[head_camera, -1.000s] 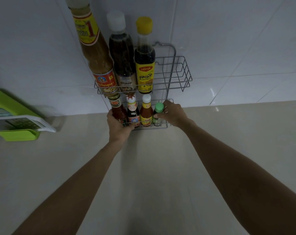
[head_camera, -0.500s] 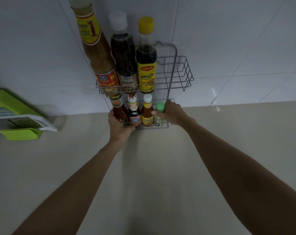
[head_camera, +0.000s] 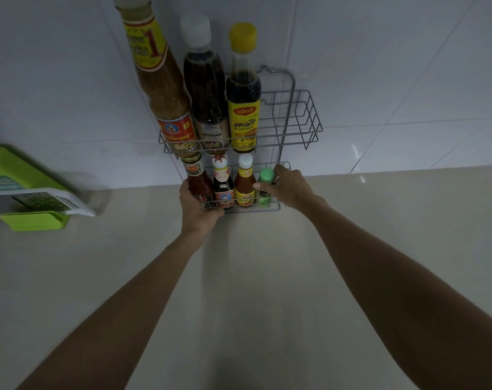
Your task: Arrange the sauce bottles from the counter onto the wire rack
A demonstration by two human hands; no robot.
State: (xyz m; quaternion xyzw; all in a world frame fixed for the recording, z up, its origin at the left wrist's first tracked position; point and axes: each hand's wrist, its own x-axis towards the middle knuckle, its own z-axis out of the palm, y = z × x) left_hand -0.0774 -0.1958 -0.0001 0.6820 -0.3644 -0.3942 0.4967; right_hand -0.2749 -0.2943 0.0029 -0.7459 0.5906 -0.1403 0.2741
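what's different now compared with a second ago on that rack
Almost nothing. The left hand stays wrapped on the leftmost small bottle, and the right hand stays on the green-capped bottle. All seven bottles sit where they were on the rack; only the camera shifted slightly.

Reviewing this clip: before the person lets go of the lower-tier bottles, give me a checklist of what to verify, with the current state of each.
1. Lower tier of the wire rack holds four small bottles standing upright in a row: ok.
2. Green-capped bottle sits inside the front rail at the right end: ok.
3. Right hand grips the green-capped bottle: ok.
4. Left hand wraps the leftmost red sauce bottle: ok.
5. Three tall bottles on the upper tier stand inside the rail: ok, though the leftmost leans in this wide-angle view.
6. No bottles left on the counter: ok within view; beyond the frame, cannot tell.
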